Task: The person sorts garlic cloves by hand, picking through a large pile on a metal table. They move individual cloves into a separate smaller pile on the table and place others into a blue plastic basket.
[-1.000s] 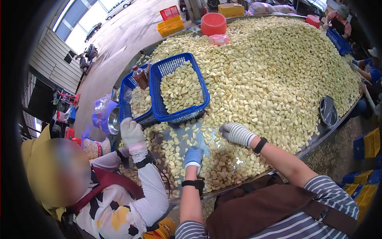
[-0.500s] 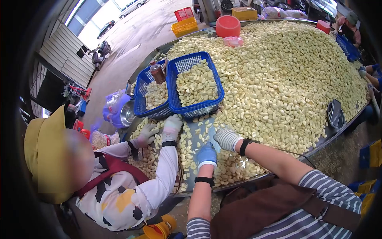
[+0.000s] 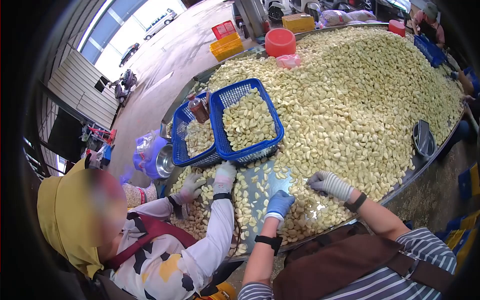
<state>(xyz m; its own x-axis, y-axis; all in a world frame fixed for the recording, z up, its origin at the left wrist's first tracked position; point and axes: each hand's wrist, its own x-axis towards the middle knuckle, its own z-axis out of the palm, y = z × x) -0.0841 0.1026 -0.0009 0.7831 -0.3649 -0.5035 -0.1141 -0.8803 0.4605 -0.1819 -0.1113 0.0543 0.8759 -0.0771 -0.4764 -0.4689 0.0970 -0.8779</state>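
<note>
My left hand (image 3: 281, 204), in a blue glove, hovers low over the metal table top (image 3: 278, 183) with its fingers curled in. What the fingers hold, if anything, is hidden. To its right, my right hand (image 3: 331, 185), in a grey-white striped glove, is at the near edge of a big heap of pale cloves (image 3: 340, 115) that look like peeled garlic. Its fingers are bent together over the cloves, and their tips are too small to read. Loose cloves (image 3: 300, 220) lie under and between both hands.
Two blue baskets (image 3: 276, 135) of cloves stand ahead on the left, with a bottle (image 3: 198, 109) in one. A co-worker in a yellow hat (image 3: 65, 215) works close at my left. A red tub (image 3: 280, 42) and a dark-rimmed dish (image 3: 424, 142) sit on the heap.
My right hand has moved right, away from the bare metal and onto the cloves. My left hand has shifted right and its fingers have curled. The view has turned slightly.
</note>
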